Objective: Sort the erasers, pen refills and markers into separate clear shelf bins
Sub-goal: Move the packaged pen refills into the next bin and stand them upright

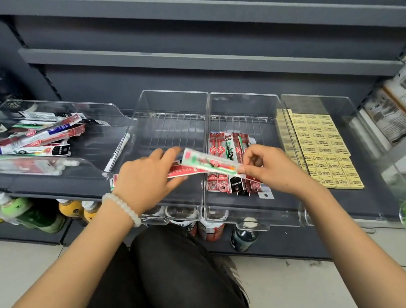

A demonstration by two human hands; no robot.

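Shelf (50, 190) carrying four clear bins: mixed bin (55, 169) far left, near-empty bin (166, 100), refill bin (253, 213), eraser bin (372, 151). Right hand (268, 167) fingers pinch a refill packet (208, 164) over the dividing wall; left hand (146, 177) fingers, relaxed, rest on another. Best lift clear of the wall, then lay it parallel to the stacked refills (226, 149); open room lies nearer the front lip.

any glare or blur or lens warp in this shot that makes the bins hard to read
Head view: wide-angle warp bows the shelf rails and tilts the edges; pale glare streaks the walls of the left clear bin, veiling the packs behind; the held pack is slightly motion-soft between the left hand and right hand; eraser print is too small to read.
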